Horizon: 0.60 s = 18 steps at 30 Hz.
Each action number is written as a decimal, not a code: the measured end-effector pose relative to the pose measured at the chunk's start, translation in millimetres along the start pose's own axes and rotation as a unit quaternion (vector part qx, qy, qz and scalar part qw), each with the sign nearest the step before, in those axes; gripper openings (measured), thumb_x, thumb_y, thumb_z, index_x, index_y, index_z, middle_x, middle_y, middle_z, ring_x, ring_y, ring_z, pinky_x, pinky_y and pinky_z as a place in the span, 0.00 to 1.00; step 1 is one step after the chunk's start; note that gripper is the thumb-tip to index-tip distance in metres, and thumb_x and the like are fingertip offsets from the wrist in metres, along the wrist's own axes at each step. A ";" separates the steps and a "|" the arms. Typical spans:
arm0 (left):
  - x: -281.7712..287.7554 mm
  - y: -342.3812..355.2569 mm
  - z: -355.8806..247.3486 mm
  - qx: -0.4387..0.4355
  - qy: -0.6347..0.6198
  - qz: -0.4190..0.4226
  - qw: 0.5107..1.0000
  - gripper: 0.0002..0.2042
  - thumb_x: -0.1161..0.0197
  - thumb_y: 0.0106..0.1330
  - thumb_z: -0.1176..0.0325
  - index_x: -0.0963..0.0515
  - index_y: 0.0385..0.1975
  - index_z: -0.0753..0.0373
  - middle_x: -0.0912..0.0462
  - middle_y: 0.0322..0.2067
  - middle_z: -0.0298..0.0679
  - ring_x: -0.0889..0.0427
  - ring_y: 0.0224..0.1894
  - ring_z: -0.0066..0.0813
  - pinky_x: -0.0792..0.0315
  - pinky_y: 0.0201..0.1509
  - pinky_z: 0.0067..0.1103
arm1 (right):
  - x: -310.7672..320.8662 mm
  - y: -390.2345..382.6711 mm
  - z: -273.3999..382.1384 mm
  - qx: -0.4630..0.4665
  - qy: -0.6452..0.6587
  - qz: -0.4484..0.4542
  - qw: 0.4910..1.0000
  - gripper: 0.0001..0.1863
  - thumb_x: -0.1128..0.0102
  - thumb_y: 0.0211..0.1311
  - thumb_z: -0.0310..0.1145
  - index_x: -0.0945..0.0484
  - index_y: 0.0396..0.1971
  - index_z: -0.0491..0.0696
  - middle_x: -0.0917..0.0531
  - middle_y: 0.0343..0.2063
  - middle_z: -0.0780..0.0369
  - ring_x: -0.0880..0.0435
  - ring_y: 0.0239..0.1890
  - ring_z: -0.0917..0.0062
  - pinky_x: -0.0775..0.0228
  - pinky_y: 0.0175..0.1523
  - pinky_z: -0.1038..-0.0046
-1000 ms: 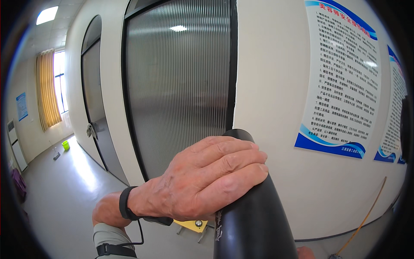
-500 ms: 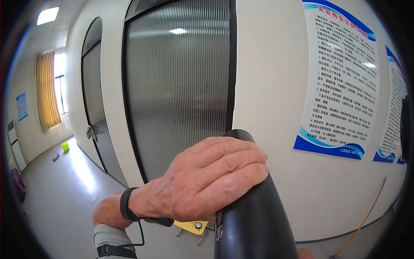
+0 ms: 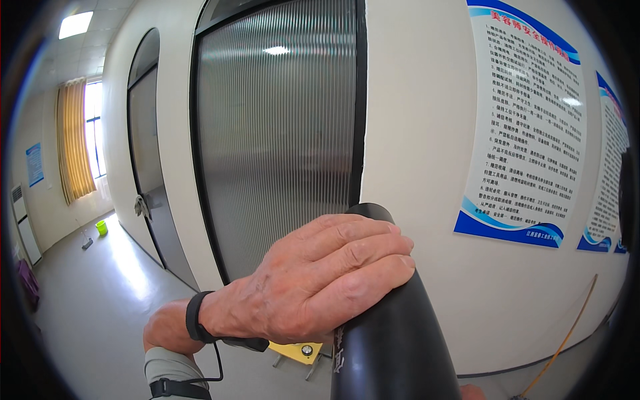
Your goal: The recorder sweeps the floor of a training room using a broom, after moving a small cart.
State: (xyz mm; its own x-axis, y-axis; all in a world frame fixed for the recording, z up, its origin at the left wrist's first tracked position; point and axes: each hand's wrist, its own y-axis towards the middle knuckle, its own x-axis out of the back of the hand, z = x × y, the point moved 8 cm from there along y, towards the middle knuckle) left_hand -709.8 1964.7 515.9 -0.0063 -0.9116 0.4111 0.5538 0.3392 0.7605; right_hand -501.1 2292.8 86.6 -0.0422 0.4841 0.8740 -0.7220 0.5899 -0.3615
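Note:
A thick, glossy black cylinder [image 3: 390,340] rises from the lower edge, leaning a little left toward its top, with pale marks on its left side. My left hand [image 3: 333,273] lies across its upper part, fingers together and curled over it; the thumb is hidden. The cylinder's rounded top end shows beyond my knuckles. Black straps circle my left wrist and forearm, with a thin cable between them. Of my right hand [image 3: 473,393], only a sliver of skin shows beside the cylinder at the lower edge; its fingers are out of sight.
Ahead stands a dark-framed ribbed glass door [image 3: 280,147]. Blue-and-white posters [image 3: 527,127] hang on the right wall above a thin wooden stick [image 3: 560,337]. Below my wrist is a yellow object with metal legs [image 3: 297,352]. A green bucket [image 3: 101,228] stands far left.
The view has shifted very slightly. My left hand stays in place on the black cylinder, and nothing else has visibly moved.

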 end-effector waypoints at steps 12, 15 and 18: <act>5.0 4.1 -4.8 -0.008 0.006 -0.003 1.000 0.11 0.38 0.56 0.75 0.27 0.39 0.70 0.19 0.39 0.50 0.18 0.41 0.45 0.22 0.43 0.33 | -1.2 2.8 -0.4 0.024 0.007 -0.004 1.000 0.24 0.43 0.55 0.50 0.20 0.43 0.46 0.22 0.48 0.49 0.27 0.53 0.55 0.36 0.59 0.60; 4.4 5.8 -5.1 -0.011 0.008 -0.008 1.000 0.11 0.38 0.57 0.75 0.27 0.39 0.70 0.19 0.39 0.50 0.18 0.41 0.45 0.22 0.42 0.33 | -1.5 5.6 -3.5 0.012 0.010 -0.009 1.000 0.24 0.43 0.54 0.50 0.20 0.43 0.46 0.23 0.49 0.49 0.27 0.54 0.54 0.36 0.59 0.60; 4.1 7.2 -5.8 -0.004 0.006 0.000 1.000 0.11 0.38 0.57 0.75 0.27 0.39 0.70 0.19 0.39 0.50 0.18 0.41 0.45 0.22 0.42 0.33 | -3.7 7.4 -5.7 0.032 0.007 -0.028 0.999 0.25 0.42 0.54 0.50 0.20 0.44 0.46 0.23 0.49 0.49 0.28 0.54 0.54 0.37 0.60 0.60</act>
State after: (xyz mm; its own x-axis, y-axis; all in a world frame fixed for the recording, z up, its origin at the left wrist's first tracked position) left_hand -701.0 1962.0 520.1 0.0040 -0.9141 0.4055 0.5601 0.3379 0.7563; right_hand -502.3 2299.1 78.9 0.0083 0.4604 0.8877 -0.7659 0.5736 -0.2904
